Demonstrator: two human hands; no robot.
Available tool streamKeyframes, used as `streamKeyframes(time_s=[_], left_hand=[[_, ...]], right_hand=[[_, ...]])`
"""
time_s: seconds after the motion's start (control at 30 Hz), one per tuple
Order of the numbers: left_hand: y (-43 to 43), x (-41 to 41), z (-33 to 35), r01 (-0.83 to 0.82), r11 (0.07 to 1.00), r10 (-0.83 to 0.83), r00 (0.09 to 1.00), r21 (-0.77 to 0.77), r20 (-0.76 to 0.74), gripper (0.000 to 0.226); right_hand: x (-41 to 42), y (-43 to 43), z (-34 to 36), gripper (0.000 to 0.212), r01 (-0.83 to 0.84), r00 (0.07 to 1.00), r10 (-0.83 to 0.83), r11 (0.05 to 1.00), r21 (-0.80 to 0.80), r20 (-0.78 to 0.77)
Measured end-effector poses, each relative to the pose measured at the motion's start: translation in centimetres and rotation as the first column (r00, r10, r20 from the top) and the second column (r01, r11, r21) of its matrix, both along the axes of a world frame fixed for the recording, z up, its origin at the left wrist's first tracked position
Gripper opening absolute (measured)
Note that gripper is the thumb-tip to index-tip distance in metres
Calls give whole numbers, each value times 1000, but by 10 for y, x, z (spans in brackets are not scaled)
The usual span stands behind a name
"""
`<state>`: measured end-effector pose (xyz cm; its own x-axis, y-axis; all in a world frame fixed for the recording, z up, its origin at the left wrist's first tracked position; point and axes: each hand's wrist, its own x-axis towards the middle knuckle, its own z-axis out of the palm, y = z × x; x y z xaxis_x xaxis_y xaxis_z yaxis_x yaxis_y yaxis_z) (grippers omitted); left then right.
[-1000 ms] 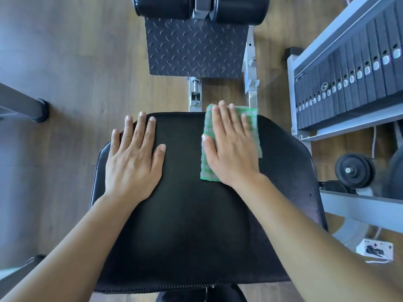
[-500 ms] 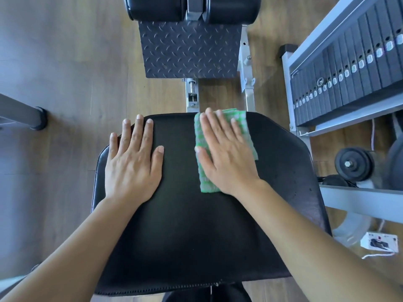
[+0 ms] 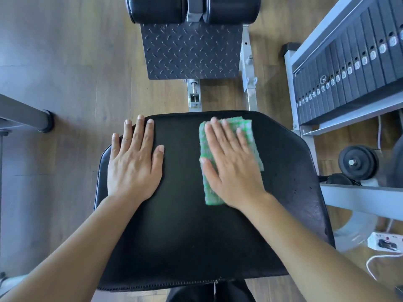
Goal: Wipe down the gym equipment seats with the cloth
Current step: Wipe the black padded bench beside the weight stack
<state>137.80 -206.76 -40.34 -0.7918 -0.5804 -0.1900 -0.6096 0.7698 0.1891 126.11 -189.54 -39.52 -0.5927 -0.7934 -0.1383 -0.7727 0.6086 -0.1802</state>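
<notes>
Head view, looking down on the black padded seat [image 3: 196, 236] of a gym machine. The right hand [image 3: 233, 168] lies flat, fingers straight and close together, pressing a folded green-and-white checked cloth [image 3: 249, 129] against the seat near its far edge, right of centre. The cloth shows beyond the fingertips and along both sides of the hand. The left hand [image 3: 134, 164] rests palm down on the far left corner of the seat, fingers straight and slightly spread, holding nothing; its fingertips reach the far edge. The hands are apart, with a strip of bare upholstery between them. A stitched seam runs along the near edge of the seat. Beyond the far edge stand a dark tread-pattern footplate [image 3: 192, 51] and two black roller pads [image 3: 157, 7] on a grey frame. Right of the seat are a weight stack [image 3: 349, 68], a small black weight disc [image 3: 357, 162] and a white power strip [image 3: 385, 243] on the wooden floor [image 3: 65, 62]
</notes>
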Motion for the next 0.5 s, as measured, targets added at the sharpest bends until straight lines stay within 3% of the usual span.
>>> streamKeyframes(time_s=[0.07, 0.3, 0.37, 0.5], left_hand=[[0, 0, 0, -2, 1000, 2, 1000, 3, -5, 64], [0, -1, -1, -6, 1000, 6, 1000, 5, -13, 64], [1, -1, 0, -9, 1000, 9, 1000, 0, -13, 65], [0, -1, 1, -1, 1000, 1, 1000, -9, -2, 63]], right_hand=[[13, 22, 4, 64, -20, 1000, 20, 1000, 1, 1], [-29, 14, -6, 70, 285, 957, -283, 958, 27, -59], [-32, -3, -8, 69, 224, 974, -223, 975, 12, -40], [-8, 6, -3, 64, -103, 995, 102, 995, 6, 6]])
